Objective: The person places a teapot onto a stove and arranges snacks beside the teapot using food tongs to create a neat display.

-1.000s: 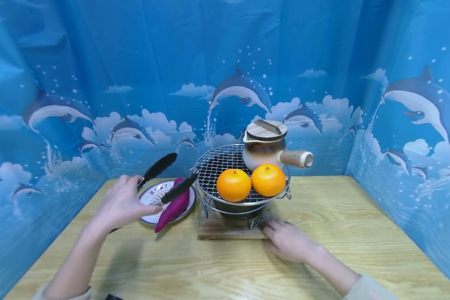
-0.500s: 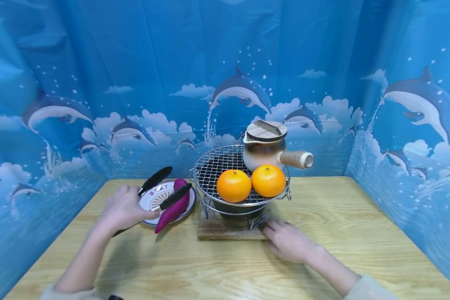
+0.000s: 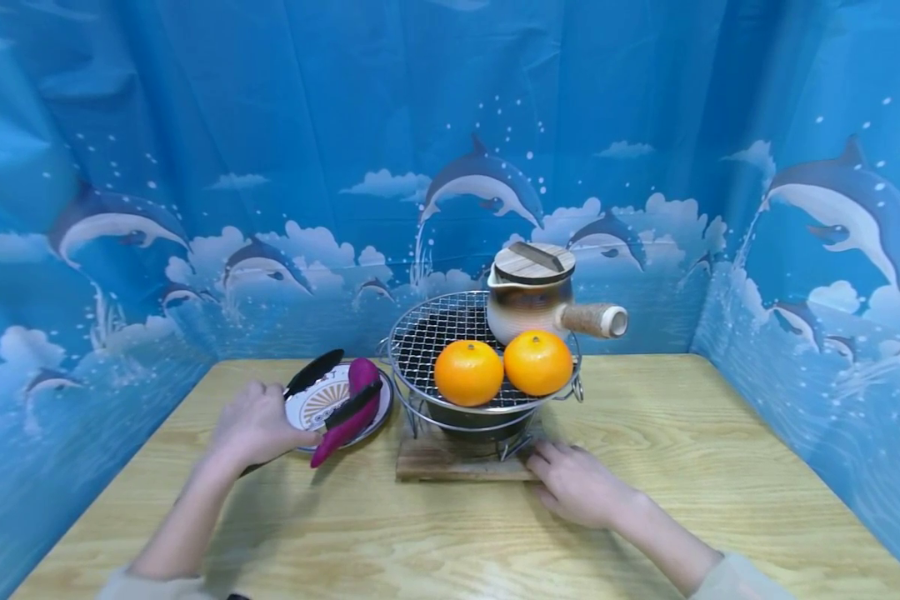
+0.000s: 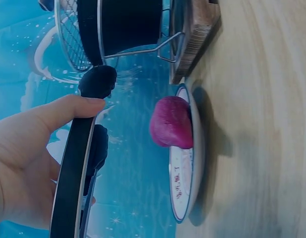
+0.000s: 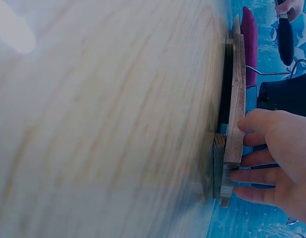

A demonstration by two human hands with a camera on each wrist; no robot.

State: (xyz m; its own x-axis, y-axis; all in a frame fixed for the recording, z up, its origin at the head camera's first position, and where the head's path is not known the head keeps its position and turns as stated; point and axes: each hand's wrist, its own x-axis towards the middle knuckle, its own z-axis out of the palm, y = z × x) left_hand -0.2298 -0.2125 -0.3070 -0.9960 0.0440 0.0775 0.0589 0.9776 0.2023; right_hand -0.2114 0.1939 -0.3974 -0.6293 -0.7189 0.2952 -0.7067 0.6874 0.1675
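Note:
My left hand [image 3: 258, 429] holds black-tipped metal tongs [image 4: 73, 173], their arms spread apart with nothing between them. In the head view the tongs reach over a white patterned plate [image 3: 318, 404], and one tip overlaps a purple sweet potato [image 3: 362, 377] lying across the plate's right side. The left wrist view shows the tongs raised above the plate. My right hand [image 3: 581, 487] rests its fingertips on the right front corner of a wooden board [image 5: 236, 119]. On this board stands a small black stove [image 3: 476, 423] topped by a round wire grill [image 3: 435, 333].
Two oranges [image 3: 468, 372] sit at the grill's front. Behind them a clay teapot [image 3: 521, 312] with a wooden lid points its wrapped handle [image 3: 588, 318] right, past the grill's edge. A blue dolphin curtain [image 3: 345, 208] encloses the wooden table [image 3: 390, 542].
My left hand has moved slightly right and down with the tongs, bringing their tips lower over the plate and sweet potato. The right hand stays at the board.

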